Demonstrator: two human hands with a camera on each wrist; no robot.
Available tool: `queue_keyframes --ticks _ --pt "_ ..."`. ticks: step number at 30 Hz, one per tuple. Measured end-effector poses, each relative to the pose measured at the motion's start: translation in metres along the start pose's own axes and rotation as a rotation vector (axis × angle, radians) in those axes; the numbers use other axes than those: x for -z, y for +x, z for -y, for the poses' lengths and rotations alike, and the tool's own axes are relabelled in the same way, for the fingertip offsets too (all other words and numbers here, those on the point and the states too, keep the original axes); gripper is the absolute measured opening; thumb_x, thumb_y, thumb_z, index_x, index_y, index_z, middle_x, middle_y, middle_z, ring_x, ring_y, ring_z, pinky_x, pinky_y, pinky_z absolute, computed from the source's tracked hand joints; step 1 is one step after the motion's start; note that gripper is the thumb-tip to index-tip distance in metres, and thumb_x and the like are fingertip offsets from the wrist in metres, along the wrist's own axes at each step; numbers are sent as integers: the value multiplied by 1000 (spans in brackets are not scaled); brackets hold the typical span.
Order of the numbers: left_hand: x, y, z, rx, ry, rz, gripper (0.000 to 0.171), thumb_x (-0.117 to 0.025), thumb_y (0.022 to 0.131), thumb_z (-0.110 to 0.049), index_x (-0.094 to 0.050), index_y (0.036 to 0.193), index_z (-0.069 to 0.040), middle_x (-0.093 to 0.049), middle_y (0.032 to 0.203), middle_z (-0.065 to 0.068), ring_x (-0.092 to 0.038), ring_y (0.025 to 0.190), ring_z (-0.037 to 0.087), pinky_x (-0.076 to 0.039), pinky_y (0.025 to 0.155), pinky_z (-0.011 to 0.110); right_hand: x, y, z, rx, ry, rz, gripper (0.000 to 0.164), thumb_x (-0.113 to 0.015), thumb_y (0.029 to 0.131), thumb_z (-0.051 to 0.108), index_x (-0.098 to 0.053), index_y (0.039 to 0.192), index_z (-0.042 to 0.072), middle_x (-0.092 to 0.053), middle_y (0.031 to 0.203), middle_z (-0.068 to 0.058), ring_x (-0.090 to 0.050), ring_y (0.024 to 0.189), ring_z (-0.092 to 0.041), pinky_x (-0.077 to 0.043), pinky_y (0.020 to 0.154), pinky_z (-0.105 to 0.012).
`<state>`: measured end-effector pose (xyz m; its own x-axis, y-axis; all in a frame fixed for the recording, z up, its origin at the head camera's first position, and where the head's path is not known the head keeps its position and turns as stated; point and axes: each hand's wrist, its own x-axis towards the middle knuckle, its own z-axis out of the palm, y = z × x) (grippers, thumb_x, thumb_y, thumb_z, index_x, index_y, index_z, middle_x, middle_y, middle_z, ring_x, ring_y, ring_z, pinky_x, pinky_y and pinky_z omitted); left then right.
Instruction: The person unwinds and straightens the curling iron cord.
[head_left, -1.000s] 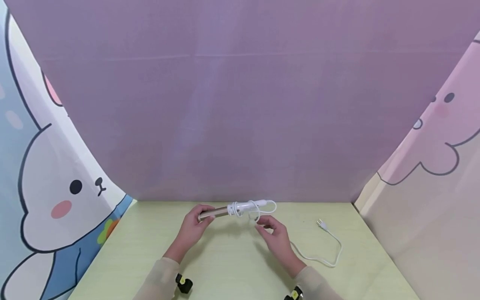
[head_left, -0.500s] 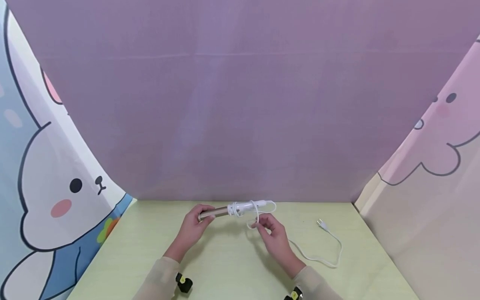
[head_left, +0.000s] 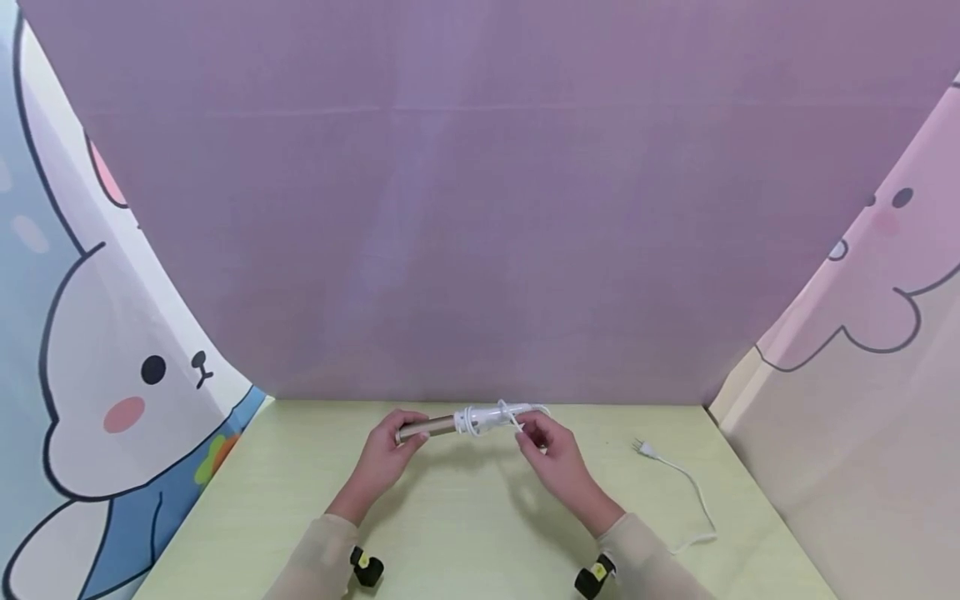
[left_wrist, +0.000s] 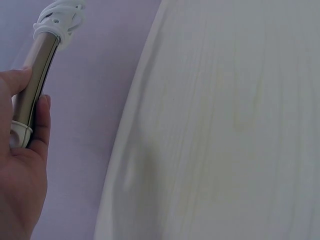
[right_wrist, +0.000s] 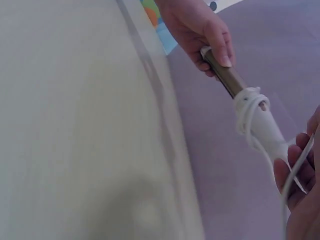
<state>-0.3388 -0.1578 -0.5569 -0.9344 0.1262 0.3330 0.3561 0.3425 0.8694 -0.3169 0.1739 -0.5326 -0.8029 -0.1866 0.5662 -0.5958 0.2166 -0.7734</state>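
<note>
A curling iron [head_left: 491, 415] with a gold barrel and white handle is held above the far part of the table, tilted slightly in the head view. My left hand [head_left: 384, 457] grips the gold barrel [left_wrist: 37, 75] near its tip, thumb on one side and fingers on the other. Several turns of white power cord [right_wrist: 246, 116] wrap the handle where it meets the barrel. At the handle's other end, my right hand [head_left: 558, 462] pinches a stretch of the cord between thumb and fingers, close beside the handle. Part of the cord is hidden behind the right hand.
The cord's two-pronged plug [head_left: 645, 449] lies on the pale wooden table [head_left: 450, 533] at the right, its lead running toward the right sleeve. A purple cloth [head_left: 480, 250] hangs behind the table. Cartoon-printed curtains [head_left: 97, 375] flank both sides.
My right hand dipped with the cord loop, then rose to the handle. The loose cord on the table has shifted right and toward the near edge. My left hand stays put.
</note>
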Motion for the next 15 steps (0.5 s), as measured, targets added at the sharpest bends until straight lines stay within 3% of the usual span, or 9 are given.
queue_keyframes --ticks 5,10,15 --pt "2 -2 1 11 -8 5 27 -80 103 -11 -75 129 -14 -72 120 4 -65 103 22 -55 87 33 11 12 4 98 -29 25 21 -73 100 -10 -78 118 -1 -67 86 -5 -55 68 -10 -46 53 -22" --pt "4 -3 1 -9 15 8 26 -80 103 -9 -74 129 -12 -72 119 5 -65 101 21 -55 85 32 26 25 5 210 -134 48 20 -76 99 -10 -82 114 2 -66 85 0 -51 66 -10 -44 52 -22" --pt "5 -4 -3 -16 26 31 26 -80 103 -10 -75 128 -11 -73 119 6 -65 102 21 -55 86 32 43 35 5 151 -188 61 14 -76 103 -3 -82 112 5 -66 87 3 -54 70 -9 -47 57 -24"
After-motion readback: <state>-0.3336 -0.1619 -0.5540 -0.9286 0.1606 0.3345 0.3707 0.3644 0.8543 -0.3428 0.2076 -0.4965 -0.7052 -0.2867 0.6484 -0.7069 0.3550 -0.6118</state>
